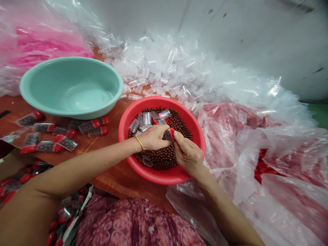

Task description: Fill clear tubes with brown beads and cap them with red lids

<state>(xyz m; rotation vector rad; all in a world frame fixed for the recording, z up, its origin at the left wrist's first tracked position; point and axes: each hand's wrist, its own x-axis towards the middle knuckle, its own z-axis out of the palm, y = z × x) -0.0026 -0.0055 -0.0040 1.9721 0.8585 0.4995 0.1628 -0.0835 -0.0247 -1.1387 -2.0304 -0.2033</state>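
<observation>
Over a red basin (pixel 126 150) of small brown balls (pixel 164 159), my two hands meet at one small clear container (pixel 167 135) with a red cap, dark balls showing inside. My left hand (pixel 153 137), a gold bangle at its wrist, is wrapped round the container's body. The fingers of my right hand (pixel 188 152) pinch its red-capped end. Clear empty tubes (pixel 147 118) and a few red caps (pixel 167 121) lie on the balls behind my left hand. A single clear tube (pixel 147 162) rests among the balls nearer me.
A teal basin (pixel 71 92) stands at the left, with several filled red-capped containers (pixel 43 127) before it. More filled containers (pixel 65 215) lie below the table edge. Clear tubes (pixel 164 65) are heaped at the back. Plastic bags of red pieces (pixel 230 136) crowd the right; a pink bag (pixel 46 41) sits back left.
</observation>
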